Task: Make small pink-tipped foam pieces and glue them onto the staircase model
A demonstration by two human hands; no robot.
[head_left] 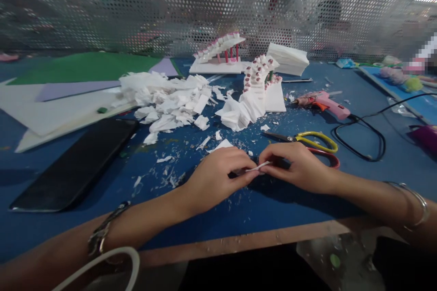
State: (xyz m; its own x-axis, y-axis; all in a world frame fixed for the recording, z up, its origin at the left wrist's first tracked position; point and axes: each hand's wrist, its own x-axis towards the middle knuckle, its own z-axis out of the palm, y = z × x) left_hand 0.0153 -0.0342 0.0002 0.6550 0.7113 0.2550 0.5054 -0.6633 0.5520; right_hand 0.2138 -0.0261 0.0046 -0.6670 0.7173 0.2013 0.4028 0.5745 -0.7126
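Between my fingertips I hold a thin white strip of paper [258, 167], low over the blue table [191, 229]. My left hand [220, 170] pinches its left end, and my right hand [297, 166] pinches the other end. Right behind my right hand lie scissors [316, 140] with one yellow and one red handle, partly covered by that hand. A heap of torn white paper [170, 100] spreads beyond my left hand. Past my fingers stands a small white staircase model [256, 86] dotted with dark red beads, crumpled white paper at its foot.
A black phone or tablet [75, 163] lies at left, near white boards and green sheet [88, 68]. A pink glue gun [327, 103] with black cord [384, 138] rests at right. Another stair model [218, 50] on red posts stands before a perforated metal screen [191, 4].
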